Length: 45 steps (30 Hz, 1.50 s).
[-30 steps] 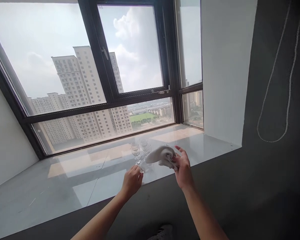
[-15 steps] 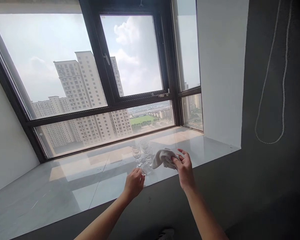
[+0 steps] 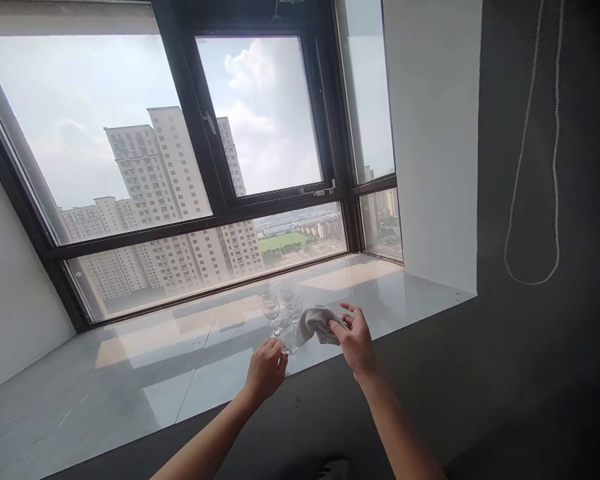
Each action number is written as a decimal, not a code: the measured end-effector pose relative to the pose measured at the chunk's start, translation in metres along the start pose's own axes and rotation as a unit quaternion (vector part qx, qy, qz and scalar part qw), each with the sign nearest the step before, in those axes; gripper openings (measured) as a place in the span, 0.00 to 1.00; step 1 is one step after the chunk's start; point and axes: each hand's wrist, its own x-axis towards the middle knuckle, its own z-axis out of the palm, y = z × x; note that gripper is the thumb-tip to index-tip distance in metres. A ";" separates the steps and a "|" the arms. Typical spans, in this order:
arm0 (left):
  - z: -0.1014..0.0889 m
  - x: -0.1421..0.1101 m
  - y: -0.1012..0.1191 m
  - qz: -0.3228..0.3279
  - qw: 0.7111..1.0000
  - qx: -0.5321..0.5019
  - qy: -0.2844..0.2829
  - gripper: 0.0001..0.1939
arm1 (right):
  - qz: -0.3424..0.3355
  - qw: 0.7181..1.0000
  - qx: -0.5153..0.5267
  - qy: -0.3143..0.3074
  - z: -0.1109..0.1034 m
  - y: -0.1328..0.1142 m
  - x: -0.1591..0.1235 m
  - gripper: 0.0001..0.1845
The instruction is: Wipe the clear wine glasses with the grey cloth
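Note:
Low in the head view, my left hand (image 3: 266, 368) pinches a clear glass (image 3: 289, 343) by its near end, above the sill's front edge. The glass lies tilted and its far part is hidden by cloth. My right hand (image 3: 356, 339) grips a bunched pale grey cloth (image 3: 316, 323), with the forefinger lifted off. The cloth's left end hangs against the glass. Just beyond, a stemmed glass (image 3: 271, 308) stands upright on the sill, and another stemmed glass (image 3: 293, 305) is to its right, partly behind the cloth.
The glossy grey windowsill (image 3: 180, 373) runs across under a dark-framed window (image 3: 130, 237). A white side wall (image 3: 435, 147) closes the right end. A looped bead cord (image 3: 557, 200) hangs on the dark wall beyond it. A shoe (image 3: 334, 469) shows at the bottom.
My right hand first drew the cloth back from the glass, then brought it left against it again. My left hand keeps its pinch on the glass. The view has shifted slightly.

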 end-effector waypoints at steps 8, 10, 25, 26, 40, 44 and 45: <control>0.002 0.000 -0.001 0.016 1.000 0.016 -0.011 0.07 | -0.106 0.972 -0.189 -0.087 0.017 0.003 -0.015 0.23; 0.002 0.000 -0.001 0.014 1.000 0.014 -0.011 0.08 | -0.142 0.956 -0.235 -0.099 0.022 0.004 -0.019 0.20; -0.003 0.000 -0.002 0.062 0.996 -0.066 -0.010 0.08 | -0.168 0.918 -0.344 -0.106 0.025 -0.002 -0.026 0.22; -0.003 0.000 -0.002 0.054 0.996 -0.076 -0.011 0.08 | -0.169 0.917 -0.345 -0.103 0.025 -0.002 -0.026 0.22; -0.001 -0.001 -0.005 0.056 0.996 -0.074 -0.003 0.08 | -0.150 0.904 -0.395 -0.068 0.006 -0.006 -0.016 0.24; 0.000 -0.002 -0.004 0.064 0.996 -0.056 0.003 0.08 | -0.180 0.928 -0.323 -0.043 0.013 -0.005 -0.019 0.23; 0.000 -0.002 -0.004 0.065 0.996 -0.056 0.007 0.08 | -0.184 0.936 -0.297 -0.048 0.016 -0.005 -0.020 0.22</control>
